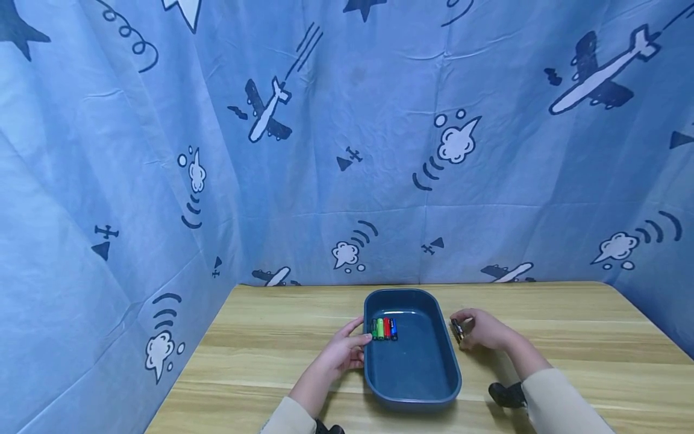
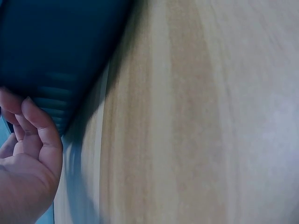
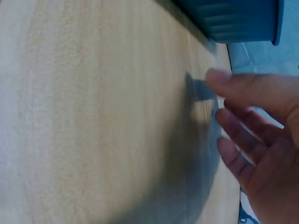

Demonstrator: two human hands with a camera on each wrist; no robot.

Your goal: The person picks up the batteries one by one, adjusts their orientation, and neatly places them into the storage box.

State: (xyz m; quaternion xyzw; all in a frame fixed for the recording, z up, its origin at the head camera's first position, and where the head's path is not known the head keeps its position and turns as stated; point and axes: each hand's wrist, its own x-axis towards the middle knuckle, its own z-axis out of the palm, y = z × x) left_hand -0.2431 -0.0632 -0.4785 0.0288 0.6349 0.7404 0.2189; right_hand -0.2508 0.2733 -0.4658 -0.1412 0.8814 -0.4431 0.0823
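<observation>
A dark blue rectangular tray [image 1: 413,367] with rounded corners stands on the table. Inside, by its left wall, several batteries [image 1: 384,329] in green, red and blue lie side by side. My left hand [image 1: 343,349] holds the tray's left side, thumb over the rim and fingers against the outer wall; the left wrist view shows those fingers [image 2: 39,121] curled at the wall. To the right of the tray, my right hand [image 1: 484,330] pinches a black-and-gold battery [image 1: 458,331] between thumb and fingertips. That battery is mostly hidden in the right wrist view.
The wooden table [image 1: 282,337] extends to both sides of the tray. Behind and to the left hangs a blue cloth [image 1: 390,181] printed with planes and clouds. A black strap piece [image 1: 506,395] sits at the right sleeve.
</observation>
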